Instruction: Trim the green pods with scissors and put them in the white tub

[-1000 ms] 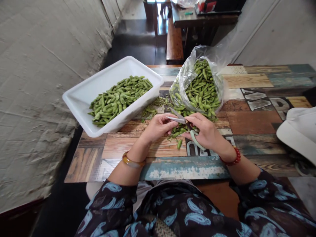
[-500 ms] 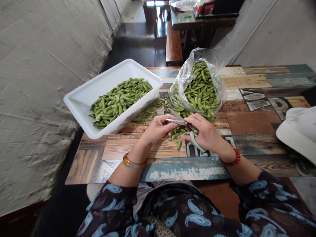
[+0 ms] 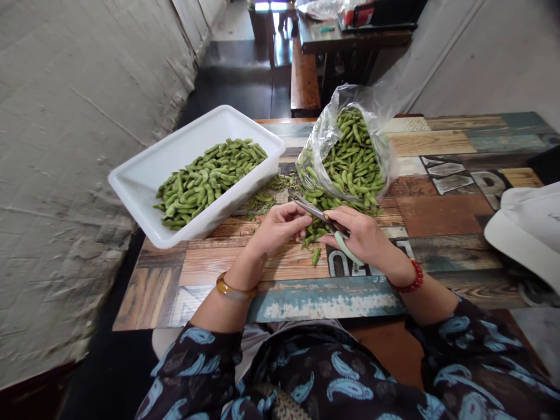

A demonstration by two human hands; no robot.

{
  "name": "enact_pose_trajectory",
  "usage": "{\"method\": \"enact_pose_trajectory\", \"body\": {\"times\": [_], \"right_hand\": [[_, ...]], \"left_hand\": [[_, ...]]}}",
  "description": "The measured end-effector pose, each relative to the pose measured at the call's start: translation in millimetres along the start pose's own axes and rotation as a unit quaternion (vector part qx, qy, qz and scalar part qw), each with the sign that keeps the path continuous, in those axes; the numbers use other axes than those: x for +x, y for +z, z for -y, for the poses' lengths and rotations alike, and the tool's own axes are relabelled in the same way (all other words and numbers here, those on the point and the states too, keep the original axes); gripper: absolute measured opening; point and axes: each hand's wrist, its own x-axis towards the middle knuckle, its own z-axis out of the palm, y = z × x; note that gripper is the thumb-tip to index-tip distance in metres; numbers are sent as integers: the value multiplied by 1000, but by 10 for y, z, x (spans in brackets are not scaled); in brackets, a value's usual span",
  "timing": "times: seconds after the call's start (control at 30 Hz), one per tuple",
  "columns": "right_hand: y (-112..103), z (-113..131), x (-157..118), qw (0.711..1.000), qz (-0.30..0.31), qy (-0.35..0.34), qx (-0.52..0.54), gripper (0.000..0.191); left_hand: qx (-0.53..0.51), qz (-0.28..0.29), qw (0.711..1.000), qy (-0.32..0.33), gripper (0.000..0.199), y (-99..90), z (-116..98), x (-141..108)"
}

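Note:
My right hand (image 3: 361, 233) is closed around a pair of scissors (image 3: 345, 248) with pale green handles. The blades are together and point up and left, across the fingertips of my left hand (image 3: 284, 226). Those left fingers are pinched together, and whatever lies between them is hidden. Loose edamame pods (image 3: 315, 256) lie on the table under and beyond both hands. Behind them a clear plastic bag (image 3: 321, 149) lies with its mouth towards me, full of green pods (image 3: 354, 157). To the left, a white plastic tub (image 3: 144, 175) holds a heap of edamame pods (image 3: 210, 178).
Small green trimmings (image 3: 275, 188) are scattered between tub and bag. A white cap (image 3: 527, 224) sits at the table's right side. The patchwork wood-pattern table (image 3: 227, 256) stands near a rough white wall (image 3: 56, 146). Beyond are a wooden bench (image 3: 305, 79) and another table (image 3: 359, 41).
The scissor blades have gone from spread apart to closed, by my left fingertips. Both hands stay in nearly the same place; the whole view has shifted slightly.

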Motion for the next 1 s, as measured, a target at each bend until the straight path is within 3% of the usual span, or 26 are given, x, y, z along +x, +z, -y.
{"method": "enact_pose_trajectory", "body": {"times": [0.17, 0.57, 1.0], "right_hand": [[-35, -32, 16, 999, -37, 29, -16, 37], [-28, 44, 9, 1000, 13, -9, 22, 45], [-16, 64, -19, 1000, 4, -27, -8, 36]], "left_hand": [[-20, -32, 999, 14, 28, -37, -8, 8], [43, 4, 999, 29, 29, 3, -45, -8], [-55, 27, 998, -16, 34, 23, -31, -19]]}}
